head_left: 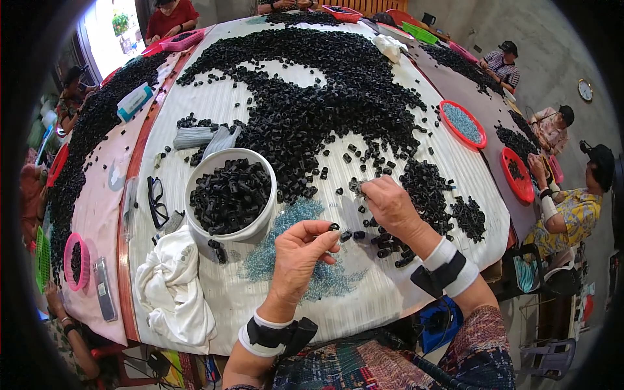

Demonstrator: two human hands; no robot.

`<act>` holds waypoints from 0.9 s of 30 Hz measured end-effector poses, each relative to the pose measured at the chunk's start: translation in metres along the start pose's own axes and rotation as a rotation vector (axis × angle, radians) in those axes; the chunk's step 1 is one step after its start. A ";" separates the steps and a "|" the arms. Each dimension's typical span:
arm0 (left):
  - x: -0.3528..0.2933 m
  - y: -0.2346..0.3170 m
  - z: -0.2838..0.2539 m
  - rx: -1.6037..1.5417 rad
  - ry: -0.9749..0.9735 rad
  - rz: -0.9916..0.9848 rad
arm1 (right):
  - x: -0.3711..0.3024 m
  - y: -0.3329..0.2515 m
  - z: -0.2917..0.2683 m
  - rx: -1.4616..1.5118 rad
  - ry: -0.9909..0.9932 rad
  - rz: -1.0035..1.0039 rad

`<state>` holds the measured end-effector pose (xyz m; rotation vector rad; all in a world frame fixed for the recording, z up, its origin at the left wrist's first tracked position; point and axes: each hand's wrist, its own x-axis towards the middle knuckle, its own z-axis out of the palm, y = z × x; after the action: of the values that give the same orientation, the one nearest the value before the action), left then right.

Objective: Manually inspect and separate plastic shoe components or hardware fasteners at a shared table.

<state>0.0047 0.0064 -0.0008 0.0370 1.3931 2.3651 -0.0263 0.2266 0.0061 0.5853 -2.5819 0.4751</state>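
My left hand (300,255) pinches a small black plastic part (334,227) between thumb and forefinger, above the white tablecloth. To its right, my right hand (394,207) has its fingers closed together, with something small and greyish at the tips that I cannot make out. Several loose black parts (390,247) lie below the right hand. Under and beside the left hand spreads a heap of tiny clear-blue pieces (302,218). A white bucket (259,229) full of black parts stands to the left of that heap.
A large heap of black parts (325,84) covers the table's far half. On the left lie glasses (156,203), a white cloth (174,286) and a phone (104,290). A red basket (479,138) holds blue pieces at right. Several people sit around the tables.
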 end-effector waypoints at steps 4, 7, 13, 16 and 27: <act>0.000 -0.001 0.000 -0.003 0.001 0.001 | 0.005 0.010 0.016 -0.104 -0.126 -0.002; 0.001 -0.001 0.000 -0.012 0.002 -0.008 | 0.008 0.011 0.020 -0.128 -0.183 0.007; -0.001 0.001 0.000 -0.035 -0.025 -0.005 | 0.014 0.010 0.025 -0.161 -0.155 0.000; 0.000 0.000 0.000 -0.039 -0.035 0.000 | 0.013 0.010 0.023 -0.201 -0.165 0.018; -0.005 0.002 0.005 -0.010 -0.019 0.051 | 0.005 -0.069 -0.038 0.663 0.055 0.197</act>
<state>0.0099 0.0078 0.0045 0.0922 1.3868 2.4069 0.0153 0.1825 0.0558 0.5099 -2.4078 1.4167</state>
